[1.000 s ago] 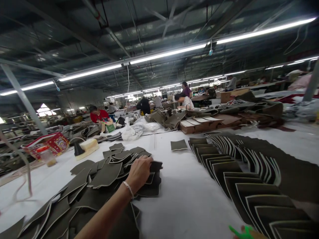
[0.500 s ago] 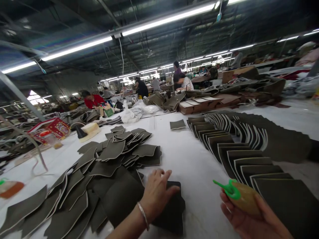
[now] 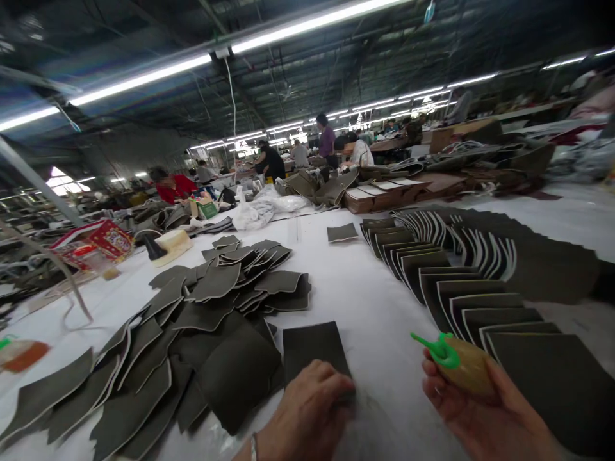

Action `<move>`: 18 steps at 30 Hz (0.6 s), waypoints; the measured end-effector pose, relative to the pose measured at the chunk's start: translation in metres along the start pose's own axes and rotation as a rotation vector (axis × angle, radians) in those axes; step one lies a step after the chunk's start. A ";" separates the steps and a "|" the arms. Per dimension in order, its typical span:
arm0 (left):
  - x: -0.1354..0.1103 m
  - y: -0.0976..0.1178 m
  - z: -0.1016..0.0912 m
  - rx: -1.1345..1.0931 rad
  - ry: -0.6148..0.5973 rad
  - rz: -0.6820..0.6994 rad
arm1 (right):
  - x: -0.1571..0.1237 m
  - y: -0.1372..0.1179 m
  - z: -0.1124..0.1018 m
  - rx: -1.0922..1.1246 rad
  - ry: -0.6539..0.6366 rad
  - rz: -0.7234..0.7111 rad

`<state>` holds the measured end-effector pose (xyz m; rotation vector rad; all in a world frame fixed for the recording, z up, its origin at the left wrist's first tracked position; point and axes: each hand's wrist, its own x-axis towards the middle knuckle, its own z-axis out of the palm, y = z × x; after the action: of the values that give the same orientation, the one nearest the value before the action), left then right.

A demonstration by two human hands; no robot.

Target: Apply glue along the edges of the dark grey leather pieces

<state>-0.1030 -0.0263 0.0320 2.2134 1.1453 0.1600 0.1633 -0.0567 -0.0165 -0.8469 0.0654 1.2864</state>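
Note:
My left hand rests with bent fingers on the near edge of a dark rectangular cut piece lying flat on the white table. My right hand is wrapped round a small amber squeeze bottle with a green nozzle that points left. A loose heap of olive-grey cut pieces lies left of the rectangular piece. To the right, rows of overlapped rectangular pieces run away from me.
A single piece lies farther back. A red box, a yellow block and a plastic bag stand at the back left. Stacks of material sit behind. Several other people work at distant tables.
My left hand drew one dark piece out of the heap and toward me, then slid back to its near edge. The right hand with the bottle came up into view.

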 end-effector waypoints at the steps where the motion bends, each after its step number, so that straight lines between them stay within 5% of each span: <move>1: 0.000 0.002 0.002 0.032 0.068 -0.092 | -0.001 0.000 0.003 0.036 0.039 0.039; 5: 0.003 0.001 0.012 0.166 0.083 -0.262 | -0.007 -0.002 0.012 0.086 0.118 0.108; 8: -0.002 -0.008 0.001 0.168 0.027 -0.134 | -0.008 -0.002 0.011 0.063 0.121 0.103; 11: -0.016 -0.016 -0.030 0.034 -0.205 0.061 | -0.009 -0.002 0.010 0.064 0.104 0.095; 13: -0.023 -0.016 -0.046 -0.041 -0.284 0.074 | -0.009 -0.002 0.011 0.064 0.088 0.087; 15: -0.026 -0.013 -0.048 -0.045 -0.164 -0.024 | -0.009 -0.002 0.012 0.063 0.084 0.082; 18: -0.024 -0.008 -0.027 0.035 -0.009 -0.176 | -0.010 0.000 0.013 0.051 0.106 0.063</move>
<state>-0.1334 -0.0282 0.0522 2.1281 1.3392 0.0562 0.1549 -0.0568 -0.0025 -0.8749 0.2099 1.2932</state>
